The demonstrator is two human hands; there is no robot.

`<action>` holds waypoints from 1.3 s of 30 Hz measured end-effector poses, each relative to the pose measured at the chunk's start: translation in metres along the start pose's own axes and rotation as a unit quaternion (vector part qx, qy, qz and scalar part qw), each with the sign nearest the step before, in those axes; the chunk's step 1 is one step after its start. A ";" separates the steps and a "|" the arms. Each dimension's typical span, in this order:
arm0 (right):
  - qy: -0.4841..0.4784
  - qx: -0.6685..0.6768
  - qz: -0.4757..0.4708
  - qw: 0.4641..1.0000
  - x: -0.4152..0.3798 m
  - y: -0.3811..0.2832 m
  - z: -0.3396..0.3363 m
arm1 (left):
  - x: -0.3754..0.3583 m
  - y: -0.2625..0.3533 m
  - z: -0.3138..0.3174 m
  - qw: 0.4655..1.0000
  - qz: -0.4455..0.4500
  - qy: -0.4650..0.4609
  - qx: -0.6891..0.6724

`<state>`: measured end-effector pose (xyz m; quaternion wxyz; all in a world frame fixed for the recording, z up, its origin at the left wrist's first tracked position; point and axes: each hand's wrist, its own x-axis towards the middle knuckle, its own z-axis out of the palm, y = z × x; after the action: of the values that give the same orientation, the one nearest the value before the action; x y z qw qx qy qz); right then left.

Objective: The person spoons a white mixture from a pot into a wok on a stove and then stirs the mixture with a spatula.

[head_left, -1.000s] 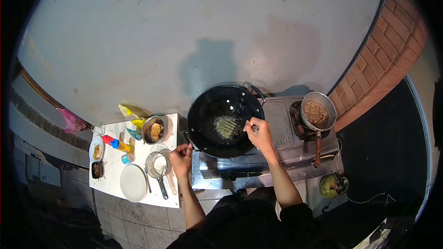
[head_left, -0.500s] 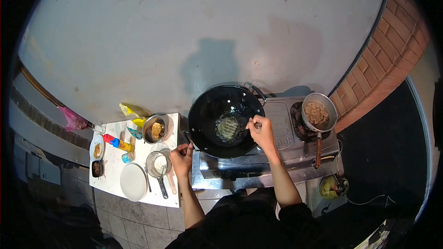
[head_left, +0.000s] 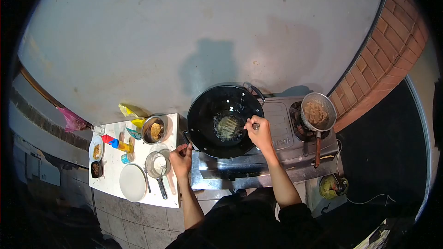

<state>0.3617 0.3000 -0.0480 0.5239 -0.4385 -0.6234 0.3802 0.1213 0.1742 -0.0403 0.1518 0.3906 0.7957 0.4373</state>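
Observation:
A large black wok (head_left: 203,138) stands on the stove, with a pale, ridged piece (head_left: 227,127) low in its middle amid bubbling oil. At the wok's left loop handle (head_left: 185,135), my left hand (head_left: 182,160) has its fingers closed on the lower end. My right hand (head_left: 260,133) is closed in a fist over the wok's right rim. Something small and dark shows between its fingers; its kind is hidden.
On the right burner sits a metal saucepan (head_left: 318,99) with food pieces and a wooden handle. The white table (head_left: 108,180) at left bears a plate (head_left: 133,182), a small pot (head_left: 151,160), a bowl (head_left: 154,130) and sauce bottles (head_left: 121,145). The wall (head_left: 207,18) rises behind.
My right hand has shifted very slightly left over the wok. My left hand stays at the wok's handle.

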 end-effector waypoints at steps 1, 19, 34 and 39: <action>0.010 -0.013 -0.002 1.000 0.002 -0.001 0.001 | 0.000 0.001 -0.001 1.000 -0.018 -0.005 -0.007; 0.001 -0.013 -0.003 1.000 0.007 0.003 0.014 | 0.003 -0.005 0.003 0.999 0.034 0.020 0.002; -0.041 -0.010 0.031 0.999 0.008 -0.004 0.011 | 0.000 0.004 0.001 1.000 0.013 0.023 -0.003; -0.058 -0.025 0.042 0.997 0.008 -0.010 -0.001 | 0.002 0.006 -0.001 1.000 0.004 0.016 0.010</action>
<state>0.3611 0.3045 -0.0358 0.4593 -0.4550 -0.6428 0.4109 0.1223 0.1763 -0.0347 0.1335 0.3885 0.8008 0.4359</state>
